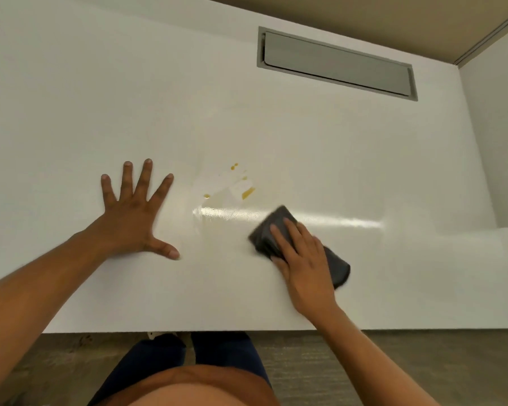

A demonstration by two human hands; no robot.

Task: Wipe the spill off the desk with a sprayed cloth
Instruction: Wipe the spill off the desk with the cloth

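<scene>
A yellow-brown spill (247, 193) lies on the white desk (305, 142) as a few small drops and a smeared streak, with a wet sheen around it. My right hand (301, 259) presses flat on a folded dark grey cloth (276, 227), just below and to the right of the spill. The cloth's far corner sits close to the largest streak. My left hand (132, 212) rests flat on the desk with fingers spread, left of the spill, holding nothing.
A grey cable hatch (338, 63) is set into the desk at the back right. A white side panel (496, 142) rises at the right. The desk's front edge (188, 331) runs just above my legs and the floor.
</scene>
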